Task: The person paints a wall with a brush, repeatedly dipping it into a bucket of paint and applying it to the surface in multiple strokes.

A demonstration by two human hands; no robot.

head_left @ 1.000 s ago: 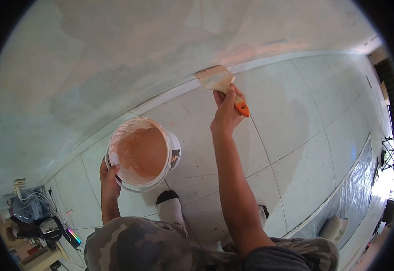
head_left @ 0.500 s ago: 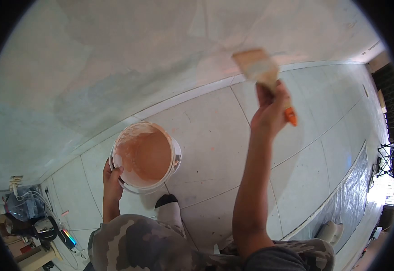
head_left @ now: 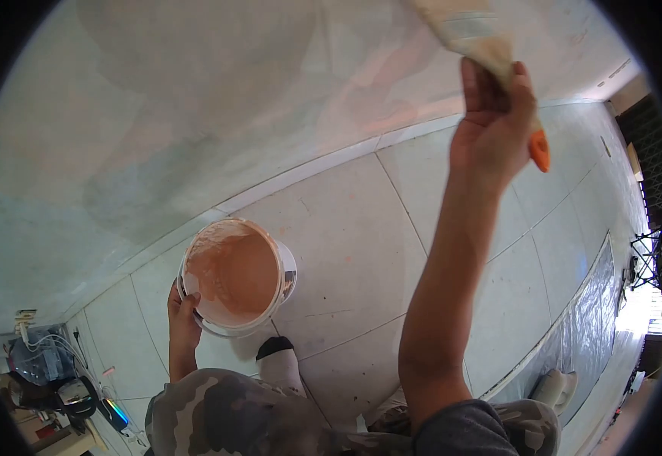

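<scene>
My right hand point(head_left: 496, 125) is raised high at the upper right, gripping a wide paintbrush point(head_left: 473, 34) with an orange handle tip point(head_left: 540, 151). Its bristles press against the pale wall point(head_left: 194, 99). My left hand point(head_left: 182, 318) holds the rim of a white paint bucket point(head_left: 236, 277) at lower left. The bucket is filled with peach-orange paint and hangs above the tiled floor point(head_left: 346, 235).
My camouflage trousers point(head_left: 224, 414) and a white sock with a dark toe point(head_left: 276, 357) show at the bottom. Clutter with cables and containers point(head_left: 50, 372) sits at the lower left. Clear plastic sheeting point(head_left: 589, 334) covers the floor at the right.
My right hand has lifted the brush from the skirting line up the wall toward the upper right. The bucket in my left hand has stayed roughly where it was.
</scene>
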